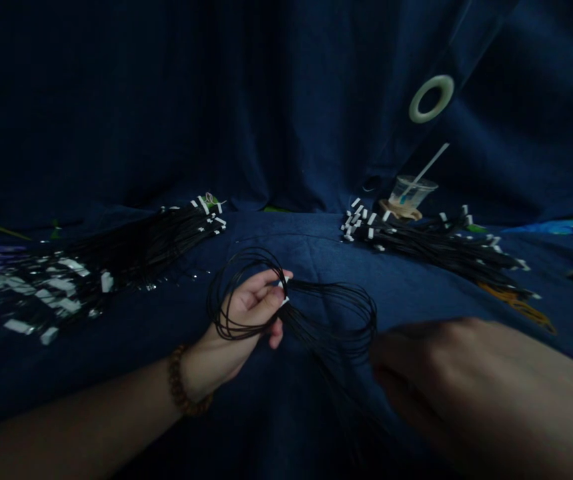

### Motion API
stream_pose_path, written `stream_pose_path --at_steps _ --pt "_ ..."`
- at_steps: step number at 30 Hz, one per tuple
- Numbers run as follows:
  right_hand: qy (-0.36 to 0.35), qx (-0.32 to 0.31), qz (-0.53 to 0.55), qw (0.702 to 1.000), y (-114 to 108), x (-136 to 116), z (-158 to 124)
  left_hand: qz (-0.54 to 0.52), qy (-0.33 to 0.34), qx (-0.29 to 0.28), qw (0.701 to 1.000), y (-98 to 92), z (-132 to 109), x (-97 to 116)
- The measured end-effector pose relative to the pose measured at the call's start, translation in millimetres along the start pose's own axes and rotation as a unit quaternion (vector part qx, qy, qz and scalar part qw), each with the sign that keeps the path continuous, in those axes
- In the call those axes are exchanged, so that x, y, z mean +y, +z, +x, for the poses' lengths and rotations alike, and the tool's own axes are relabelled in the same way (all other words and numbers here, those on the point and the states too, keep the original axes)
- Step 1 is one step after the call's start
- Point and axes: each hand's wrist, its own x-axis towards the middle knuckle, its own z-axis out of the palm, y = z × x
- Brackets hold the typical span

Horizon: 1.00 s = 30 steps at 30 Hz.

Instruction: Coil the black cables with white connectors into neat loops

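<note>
My left hand point(256, 307), with a brown beaded bracelet on its wrist, pinches a looped bundle of thin black cords point(346, 313) at a small white tag point(283, 291). Loops hang to both sides of the fingers, and loose strands trail down to the lower right. Close to the right-hand loops is my right hand point(426, 367), blurred, its back to the camera. Its fingers are hidden, so what they hold cannot be made out.
Black cords with white tags lie in a pile at left point(146, 243) and another at right point(426, 243). Behind the right pile stands a clear cup point(413, 192) with a straw. Orange cord point(519, 308) lies below that pile. A pale ring point(431, 99) shows against the dark blue cloth.
</note>
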Motion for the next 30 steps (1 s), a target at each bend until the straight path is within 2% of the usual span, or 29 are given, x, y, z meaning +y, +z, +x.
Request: stream_pose_path --at_steps 3,9,12,14,17,21,24,28,30 --pt "-0.041 -0.030 0.016 0.999 9.3 -8.1 -1.9 -0.003 0.005 0.004 1.000 1.7 -1.1 -0.5" --pt "-0.013 -0.076 0.031 0.997 17.4 -7.4 20.7 -0.004 0.009 -0.008 1.000 0.6 -1.7 -2.4" --pt "0.036 -0.134 0.068 0.988 16.1 -5.3 30.9 -0.011 0.009 -0.010 1.000 0.9 -1.5 -2.4" --pt "0.073 -0.165 0.129 0.975 16.2 -7.1 36.4 -0.015 0.013 -0.010 1.000 2.1 -1.8 -1.8" --pt "0.084 -0.133 0.248 0.956 21.0 -11.7 41.1 -0.008 0.022 -0.012 1.000 3.5 -2.3 -1.1" --pt "0.083 -0.094 0.309 0.943 29.1 -15.2 42.1 0.022 0.027 -0.040 0.999 1.5 -2.7 -2.9" --pt "0.089 -0.095 0.314 0.941 28.8 -14.7 42.5 0.038 0.024 -0.048 0.998 -0.6 -2.6 -5.1" --pt "0.132 -0.105 0.294 0.941 18.8 -6.0 43.1 0.020 0.024 -0.041 0.999 -0.1 -1.9 -6.1" --pt "0.142 -0.145 0.363 0.909 10.5 5.5 42.8 0.011 0.024 -0.023 0.999 1.2 -1.7 -5.7"
